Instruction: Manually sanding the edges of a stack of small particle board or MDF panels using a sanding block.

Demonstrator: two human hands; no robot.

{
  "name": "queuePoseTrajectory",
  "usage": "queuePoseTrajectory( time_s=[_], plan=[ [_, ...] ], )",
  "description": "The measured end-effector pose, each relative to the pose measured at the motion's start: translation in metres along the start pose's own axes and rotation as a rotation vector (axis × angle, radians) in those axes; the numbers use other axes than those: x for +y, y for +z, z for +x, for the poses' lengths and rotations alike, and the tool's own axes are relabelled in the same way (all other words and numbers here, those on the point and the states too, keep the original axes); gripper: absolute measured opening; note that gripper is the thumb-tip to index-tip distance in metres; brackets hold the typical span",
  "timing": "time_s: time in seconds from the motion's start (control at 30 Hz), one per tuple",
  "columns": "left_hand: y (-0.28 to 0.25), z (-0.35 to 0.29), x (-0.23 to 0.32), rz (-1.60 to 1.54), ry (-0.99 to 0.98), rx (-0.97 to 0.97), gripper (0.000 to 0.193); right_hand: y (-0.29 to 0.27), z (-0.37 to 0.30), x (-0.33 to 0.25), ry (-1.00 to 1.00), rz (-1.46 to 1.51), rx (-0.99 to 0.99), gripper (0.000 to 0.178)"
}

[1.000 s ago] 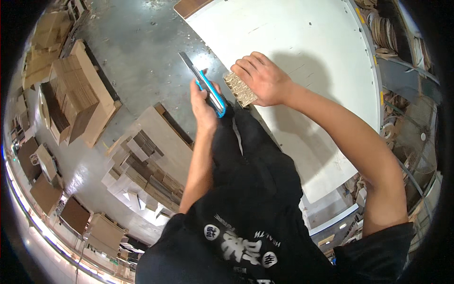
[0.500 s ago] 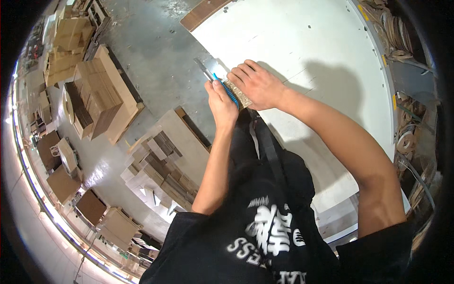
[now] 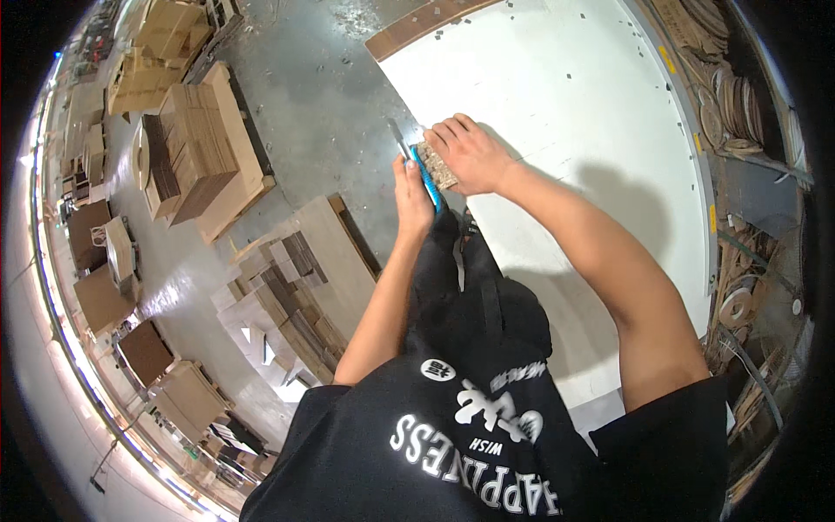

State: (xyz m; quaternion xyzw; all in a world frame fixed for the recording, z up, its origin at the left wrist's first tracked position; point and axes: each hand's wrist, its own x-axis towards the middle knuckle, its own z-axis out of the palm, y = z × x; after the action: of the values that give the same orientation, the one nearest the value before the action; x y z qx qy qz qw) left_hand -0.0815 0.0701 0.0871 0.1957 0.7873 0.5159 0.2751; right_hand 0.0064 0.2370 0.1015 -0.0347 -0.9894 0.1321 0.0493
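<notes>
My left hand (image 3: 412,193) grips a blue-handled utility knife (image 3: 423,172), its blade pointing up and away along the left edge of the white table (image 3: 574,96). My right hand (image 3: 468,154) lies flat on a small tan block of rough, chipboard-like material (image 3: 437,168) at that table edge, pressing it down. The knife runs right beside the block, touching its left side. Both forearms reach up from my dark printed shirt at the bottom.
A brown strip (image 3: 426,19) lies at the table's far corner. On the grey floor to the left stand stacks of cardboard pieces (image 3: 196,148) and a pallet of sorted boards (image 3: 300,278). Round discs and scrap (image 3: 739,96) crowd the right side.
The view has tilted, so the hands sit higher and closer to the table's near-left edge. The knife has slid in tight against the block; both grips are unchanged.
</notes>
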Motion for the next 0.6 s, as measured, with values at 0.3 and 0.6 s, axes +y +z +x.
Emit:
queuePoseTrajectory(
  time_s=[0.3, 0.6],
  plan=[
    [0.026, -0.007, 0.032, 0.582, -0.168, 0.119, 0.054, 0.014, -0.002, 0.002, -0.044, 0.025, 0.037, 0.083],
    [-0.017, -0.009, -0.018, 0.054, -0.07, -0.005, 0.04, -0.001, 0.005, -0.004, -0.038, -0.009, 0.036, 0.078]
  ],
)
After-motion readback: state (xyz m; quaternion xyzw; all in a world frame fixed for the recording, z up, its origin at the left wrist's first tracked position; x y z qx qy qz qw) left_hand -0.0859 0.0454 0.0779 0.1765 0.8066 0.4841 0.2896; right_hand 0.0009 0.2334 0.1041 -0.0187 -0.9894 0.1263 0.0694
